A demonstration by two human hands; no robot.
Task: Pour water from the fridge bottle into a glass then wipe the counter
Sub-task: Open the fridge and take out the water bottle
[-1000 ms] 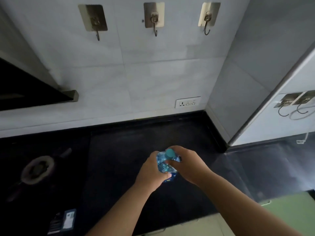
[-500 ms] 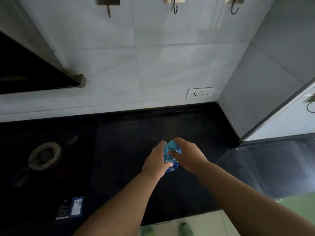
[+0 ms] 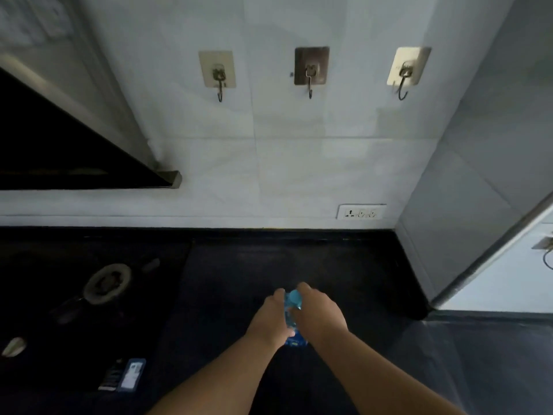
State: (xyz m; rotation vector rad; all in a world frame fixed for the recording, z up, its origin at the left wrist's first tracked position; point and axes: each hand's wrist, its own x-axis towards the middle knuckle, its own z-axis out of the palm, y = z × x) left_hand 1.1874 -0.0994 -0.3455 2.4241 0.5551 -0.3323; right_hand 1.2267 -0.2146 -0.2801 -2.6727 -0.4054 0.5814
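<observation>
A clear blue plastic water bottle (image 3: 291,319) with a blue cap stands on the black counter (image 3: 269,265), a little right of centre. My left hand (image 3: 270,320) grips the bottle's body from the left. My right hand (image 3: 318,314) wraps round the neck and cap from the right, hiding most of the bottle. No glass or cloth is in view.
A black gas stove with a round burner (image 3: 107,283) fills the counter's left side, with a sticker label (image 3: 131,374) at its front. A wall socket (image 3: 360,211) and hooks (image 3: 309,73) sit on the tiled wall. A grey side wall (image 3: 466,205) bounds the right.
The view has tilted up, so the wall hooks show again. Both hands stay on the bottle at the same spot on the counter.
</observation>
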